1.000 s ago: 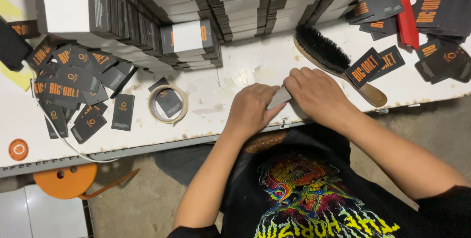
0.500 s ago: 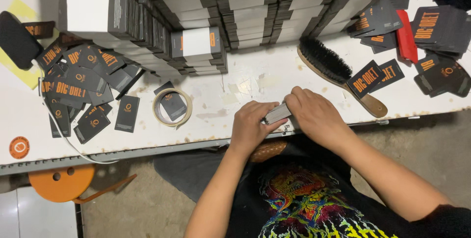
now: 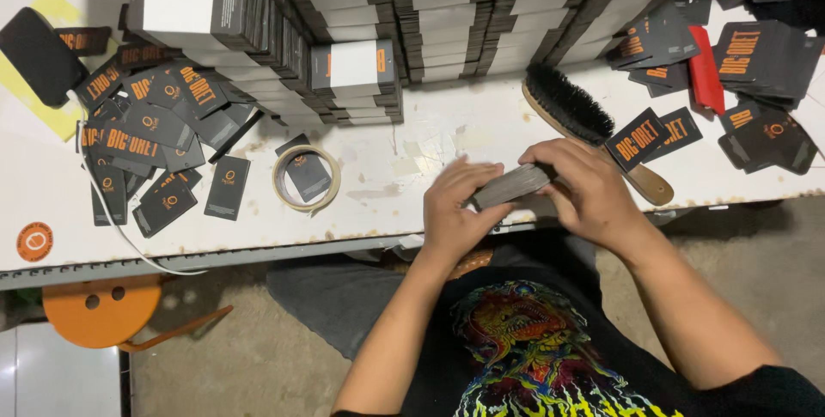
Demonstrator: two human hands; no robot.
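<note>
Left hand point(image 3: 454, 211), right hand point(image 3: 589, 189), card stack point(image 3: 513, 185) lengthwise left-right

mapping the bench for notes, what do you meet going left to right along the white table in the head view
black pad → loose black cards → tape ring → left hand → grey stack → right hand → red tool

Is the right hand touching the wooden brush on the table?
Cannot tell: in the head view the right hand overlaps the brush handle, hiding any contact.
</note>
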